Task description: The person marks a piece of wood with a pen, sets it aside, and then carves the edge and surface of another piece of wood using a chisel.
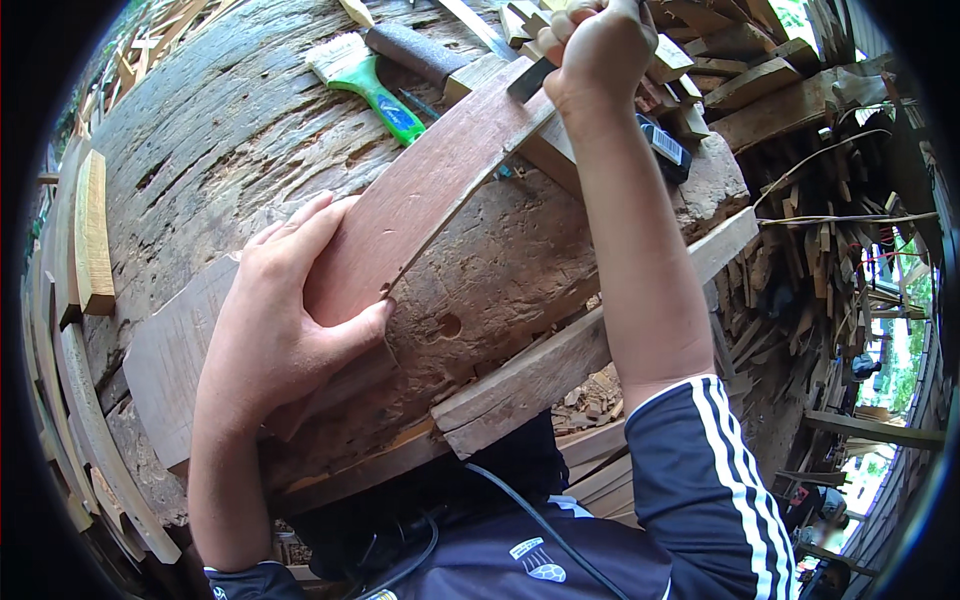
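A reddish-brown wooden board (425,180) slants across the workbench, its far end up and to the right. My left hand (285,295) is wrapped around the near end, thumb along the right edge and fingers over the left edge. My right hand (600,50) is closed in a fist at the board's far end. From it a flat dark blade (531,80) of a hand tool reaches down onto the board's face; the handle is mostly hidden in my fist. Under the far end lies a wooden block (552,152).
The workbench (220,150) is a thick, weathered, cracked timber. A green-handled paintbrush (372,90) and a dark cylinder (418,52) lie left of the board's far end. A black object with a label (664,148) sits beside my right forearm. Wood offcuts (740,85) are piled at right.
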Motion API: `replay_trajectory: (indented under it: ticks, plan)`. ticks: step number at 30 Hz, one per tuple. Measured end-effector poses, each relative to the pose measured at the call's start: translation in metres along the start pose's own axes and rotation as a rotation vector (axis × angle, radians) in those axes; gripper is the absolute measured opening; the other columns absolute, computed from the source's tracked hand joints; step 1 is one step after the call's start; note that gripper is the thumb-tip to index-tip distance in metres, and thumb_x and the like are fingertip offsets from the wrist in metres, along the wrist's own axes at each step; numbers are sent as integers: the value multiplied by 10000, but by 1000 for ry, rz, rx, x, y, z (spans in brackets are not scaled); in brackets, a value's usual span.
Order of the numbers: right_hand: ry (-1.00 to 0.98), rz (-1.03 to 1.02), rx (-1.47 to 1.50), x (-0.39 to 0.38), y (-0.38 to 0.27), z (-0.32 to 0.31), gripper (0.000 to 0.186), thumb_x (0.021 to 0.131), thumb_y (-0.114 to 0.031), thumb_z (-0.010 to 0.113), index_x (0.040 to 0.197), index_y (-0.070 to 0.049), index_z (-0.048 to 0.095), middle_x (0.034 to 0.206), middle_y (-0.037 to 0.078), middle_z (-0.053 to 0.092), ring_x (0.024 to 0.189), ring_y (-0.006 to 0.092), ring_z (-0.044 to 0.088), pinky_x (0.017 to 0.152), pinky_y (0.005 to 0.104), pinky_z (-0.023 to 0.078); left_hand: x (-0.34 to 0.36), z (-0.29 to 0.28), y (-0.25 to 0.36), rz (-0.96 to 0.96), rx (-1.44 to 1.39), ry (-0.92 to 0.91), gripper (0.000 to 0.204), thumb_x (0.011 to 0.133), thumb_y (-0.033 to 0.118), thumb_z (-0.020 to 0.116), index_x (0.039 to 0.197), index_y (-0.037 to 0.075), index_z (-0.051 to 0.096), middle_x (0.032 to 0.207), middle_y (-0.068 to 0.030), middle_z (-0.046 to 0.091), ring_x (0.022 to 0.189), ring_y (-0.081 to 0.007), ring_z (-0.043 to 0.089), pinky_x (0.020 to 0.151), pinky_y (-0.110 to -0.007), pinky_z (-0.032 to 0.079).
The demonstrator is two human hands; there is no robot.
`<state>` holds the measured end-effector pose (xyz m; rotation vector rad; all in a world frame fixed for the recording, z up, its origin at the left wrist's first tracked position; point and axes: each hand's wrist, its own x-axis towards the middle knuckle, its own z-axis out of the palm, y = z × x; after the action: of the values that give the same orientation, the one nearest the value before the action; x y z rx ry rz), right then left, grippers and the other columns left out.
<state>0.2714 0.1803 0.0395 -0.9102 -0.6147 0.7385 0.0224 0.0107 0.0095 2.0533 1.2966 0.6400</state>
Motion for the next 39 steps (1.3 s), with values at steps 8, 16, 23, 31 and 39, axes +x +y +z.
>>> replay_trajectory:
  ticks: [8, 16, 23, 31, 39]
  plan:
    - [-224, 192, 205, -25, -15, -7, 246, 1070, -332, 446, 899, -161, 490, 577, -40, 379, 394, 97, 360, 345, 270, 288, 0, -2, 3, 41, 16, -1, 751, 678, 251, 776, 1317, -85, 566, 1365, -306, 571, 1315, -401, 536, 1133, -418, 382]
    - [-159, 198, 216, 20, -5, -33, 369, 1074, -387, 426, 774, -172, 410, 564, -50, 343, 388, 93, 336, 346, 269, 278, 4, -4, 11, -4, -24, -32, 750, 674, 247, 773, 1312, -92, 570, 1387, -296, 563, 1315, -401, 535, 1134, -418, 381]
    - [-30, -72, -53, -9, 5, 8, 347, 1077, -354, 441, 791, -159, 451, 557, -46, 352, 378, 94, 347, 344, 278, 266, -4, -2, 0, 27, 34, 12, 749, 672, 250, 773, 1304, -98, 569, 1383, -299, 564, 1315, -402, 537, 1138, -422, 377]
    - [-328, 325, 442, -3, 6, -21, 327, 1061, -349, 473, 791, -164, 484, 570, -51, 370, 415, 83, 349, 367, 249, 279, 0, -4, 6, -18, -11, -24, 749, 669, 251, 772, 1315, -72, 575, 1398, -292, 558, 1346, -400, 513, 1145, -425, 372]
    - [26, -11, -13, 4, -4, -8, 403, 1083, -354, 420, 726, -168, 392, 543, -51, 330, 386, 95, 321, 350, 276, 254, 2, -3, 10, -11, -36, -34, 744, 668, 260, 769, 1322, -44, 588, 1401, -301, 550, 1364, -409, 491, 1155, -443, 354]
